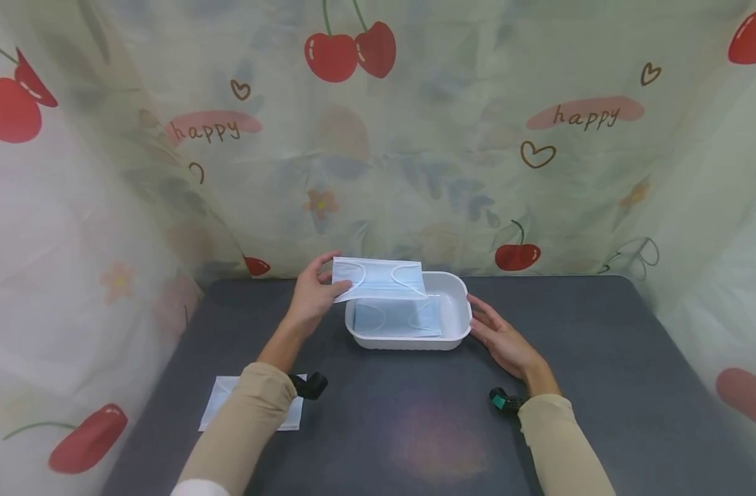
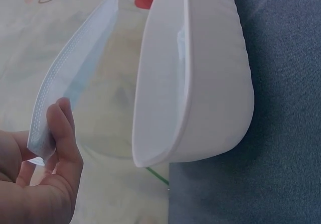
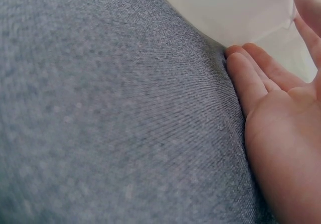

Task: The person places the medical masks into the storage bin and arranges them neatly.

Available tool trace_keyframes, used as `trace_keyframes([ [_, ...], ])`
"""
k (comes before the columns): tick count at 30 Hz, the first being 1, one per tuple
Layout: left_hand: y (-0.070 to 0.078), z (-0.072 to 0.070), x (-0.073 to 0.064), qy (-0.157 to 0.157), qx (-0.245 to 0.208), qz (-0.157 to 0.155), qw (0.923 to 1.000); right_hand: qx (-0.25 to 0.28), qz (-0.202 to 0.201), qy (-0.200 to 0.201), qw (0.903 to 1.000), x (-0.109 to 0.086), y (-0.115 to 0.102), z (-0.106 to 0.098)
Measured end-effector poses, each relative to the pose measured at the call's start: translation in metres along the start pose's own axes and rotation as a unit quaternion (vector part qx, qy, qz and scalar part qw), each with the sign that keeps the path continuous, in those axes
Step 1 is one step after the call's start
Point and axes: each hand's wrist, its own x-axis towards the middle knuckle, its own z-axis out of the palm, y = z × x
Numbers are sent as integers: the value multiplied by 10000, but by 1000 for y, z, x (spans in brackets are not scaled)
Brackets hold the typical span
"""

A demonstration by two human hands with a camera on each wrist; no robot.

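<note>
My left hand (image 1: 313, 292) pinches a light blue face mask (image 1: 380, 279) by its left end, between thumb and fingers. The mask is held flat above the back left part of a white plastic tray (image 1: 457, 310), ear loops showing. In the left wrist view the mask (image 2: 75, 68) hangs beside the tray's wall (image 2: 215, 83), apart from it. Inside the tray lies another blue mask (image 1: 393, 318). My right hand (image 1: 504, 341) rests against the tray's right side with its fingers extended; in the right wrist view the fingertips are at the tray's lower wall (image 3: 225, 8).
One more face mask (image 1: 291, 413) lies on the dark grey table (image 1: 402, 427) at the front left, partly hidden under my left sleeve (image 1: 247, 413). A cherry-patterned curtain (image 1: 415, 172) stands behind the table and at both sides. Each wrist wears a small black camera.
</note>
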Motion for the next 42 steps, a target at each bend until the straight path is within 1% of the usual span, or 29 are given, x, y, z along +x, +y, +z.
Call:
trace_keyframes([
  [8,-1,10,8,-112,162,-99,9998,24,22,-18,10000,0,1,0],
  [13,-2,16,11,-188,431,-93,9988,-10,55,-16,10000,1,0,1],
  [19,-5,24,13,-222,677,-173,9973,23,17,-29,10000,1,0,0],
  [27,-11,32,15,-326,719,-82,9968,21,30,0,10000,0,-1,1],
  [34,-16,37,14,-299,871,-180,9956,70,56,18,10000,1,-1,1],
  [38,-19,40,15,-336,829,-89,9960,64,30,-1,10000,0,0,1],
  [42,-23,43,16,-367,970,-42,9946,84,-20,-23,10000,0,1,0],
])
